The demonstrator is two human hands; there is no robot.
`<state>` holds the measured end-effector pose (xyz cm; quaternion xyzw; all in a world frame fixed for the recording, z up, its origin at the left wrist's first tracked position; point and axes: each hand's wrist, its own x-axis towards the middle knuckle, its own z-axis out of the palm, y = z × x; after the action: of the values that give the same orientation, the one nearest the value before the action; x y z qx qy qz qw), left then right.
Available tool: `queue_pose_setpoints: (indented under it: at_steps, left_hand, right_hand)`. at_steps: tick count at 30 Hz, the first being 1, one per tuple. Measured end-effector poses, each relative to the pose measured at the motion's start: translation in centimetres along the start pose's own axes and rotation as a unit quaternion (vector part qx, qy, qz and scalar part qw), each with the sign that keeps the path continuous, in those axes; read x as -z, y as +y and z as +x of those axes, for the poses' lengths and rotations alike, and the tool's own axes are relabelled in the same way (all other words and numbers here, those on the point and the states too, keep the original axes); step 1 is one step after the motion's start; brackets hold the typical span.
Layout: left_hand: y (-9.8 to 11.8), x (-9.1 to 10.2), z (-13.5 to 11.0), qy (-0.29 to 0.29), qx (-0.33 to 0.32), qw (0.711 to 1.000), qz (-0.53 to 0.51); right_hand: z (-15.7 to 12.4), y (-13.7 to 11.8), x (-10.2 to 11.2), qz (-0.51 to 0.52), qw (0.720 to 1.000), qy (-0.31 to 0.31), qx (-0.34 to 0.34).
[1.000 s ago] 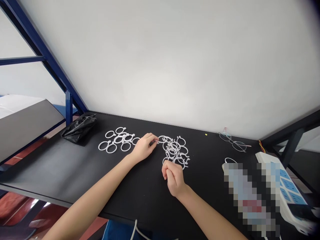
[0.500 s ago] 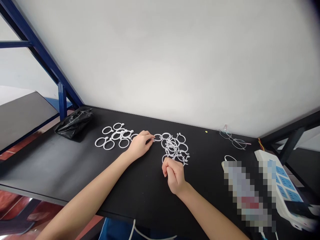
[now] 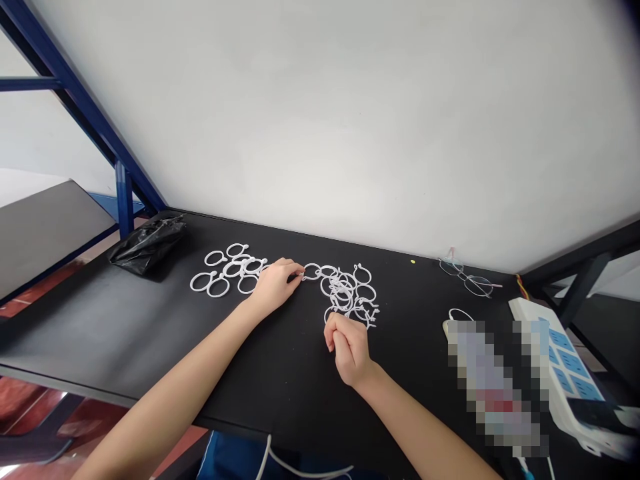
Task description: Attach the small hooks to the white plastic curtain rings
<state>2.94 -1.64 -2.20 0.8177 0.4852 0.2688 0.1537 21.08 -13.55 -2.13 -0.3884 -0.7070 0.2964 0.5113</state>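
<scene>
My left hand (image 3: 278, 283) pinches the small eyelet end of a white curtain ring (image 3: 313, 264) between thumb and fingertips, low over the table. That ring lies at the left edge of a tangled pile of white curtain rings (image 3: 345, 293), several of them overlapping. Another loose group of similar rings (image 3: 218, 287) is spread to the left, partly hidden behind my left hand. At the near edge of the pile, my right hand (image 3: 349, 347) is closed in a fist. Whatever it may hold is hidden by the curled fingers.
A crumpled black plastic bag (image 3: 150, 245) lies at the black table's (image 3: 250, 380) left end. On the right are eyeglasses (image 3: 465, 277), a blurred-out phone-like object (image 3: 493, 387) with a cable, and a white power strip (image 3: 565, 373). A pale wall (image 3: 320, 133) rises behind.
My left hand has shifted slightly left, drawing the pinched ring a little leftward with the neighbouring ring. My right hand has stayed in place as a fist.
</scene>
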Motion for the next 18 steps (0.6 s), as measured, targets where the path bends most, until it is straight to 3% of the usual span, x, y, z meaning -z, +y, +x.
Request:
queue_pose_setpoints:
  at_steps: [13,18]
  left_hand:
    - [0.4,1.0,-0.2,-0.044,-0.032,0.998,0.023]
    - [0.2,1.1,-0.2,-0.066,-0.060,0.996,-0.002]
  right_hand:
    - [0.0,0.1,0.0,-0.008,1.000,0.000,-0.004]
    - [0.9,-0.1,0.6,-0.089,0.991,0.090,0.040]
